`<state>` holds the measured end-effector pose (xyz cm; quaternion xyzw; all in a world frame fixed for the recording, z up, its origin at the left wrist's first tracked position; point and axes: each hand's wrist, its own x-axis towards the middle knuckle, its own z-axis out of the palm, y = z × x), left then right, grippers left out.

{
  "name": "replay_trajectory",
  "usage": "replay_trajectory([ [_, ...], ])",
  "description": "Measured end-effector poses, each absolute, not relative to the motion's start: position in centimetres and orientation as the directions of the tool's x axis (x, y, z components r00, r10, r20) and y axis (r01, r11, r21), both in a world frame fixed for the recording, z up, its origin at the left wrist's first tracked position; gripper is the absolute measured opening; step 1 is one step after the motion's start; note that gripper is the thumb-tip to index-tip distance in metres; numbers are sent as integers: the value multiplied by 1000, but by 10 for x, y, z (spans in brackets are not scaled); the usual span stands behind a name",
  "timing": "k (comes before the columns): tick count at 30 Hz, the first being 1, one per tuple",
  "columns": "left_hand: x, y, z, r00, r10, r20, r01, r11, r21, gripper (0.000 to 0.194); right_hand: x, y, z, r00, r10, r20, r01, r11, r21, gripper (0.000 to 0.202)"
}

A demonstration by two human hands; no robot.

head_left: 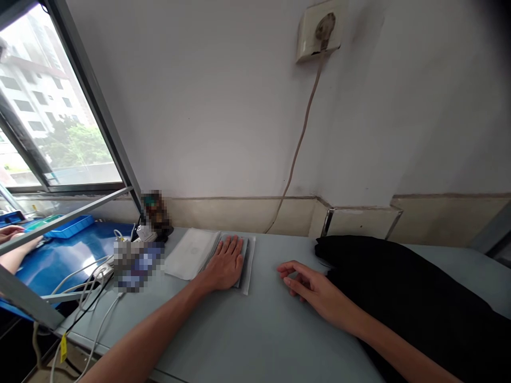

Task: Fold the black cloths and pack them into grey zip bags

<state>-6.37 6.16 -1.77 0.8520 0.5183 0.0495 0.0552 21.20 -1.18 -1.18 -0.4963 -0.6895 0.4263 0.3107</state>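
Note:
My left hand (227,266) lies flat, fingers spread, on a dark packet in a clear plastic sleeve (249,266). Left of it, and partly under the fingers, is a stack of white, translucent bags or sheets (191,252). To the right, my right hand (301,282) hovers over or rests on the grey table (255,340), its fingers loosely curled and apart, with nothing seen in them. Black cloth (407,303) lies spread beside and beyond my right forearm.
Pixelated items (139,266), white cables (85,287) and a metal frame (91,210) stand at the left. Another person's arm (19,252) shows over a blue surface (80,255). A cord (305,122) hangs from a wall socket (319,32).

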Motion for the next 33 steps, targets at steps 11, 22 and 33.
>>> replay_trajectory([
  [11,-65,66,-24,481,876,39,872,-482,81,63,211,-13,-12,-314,949,11,401,143,-905,46],
  [22,-65,65,-26,481,871,101,868,-489,86,62,211,-12,-10,-316,949,11,413,148,-899,47],
  [33,-63,61,-21,466,880,90,875,-473,100,62,212,-12,-12,-324,946,0,453,155,-878,50],
])
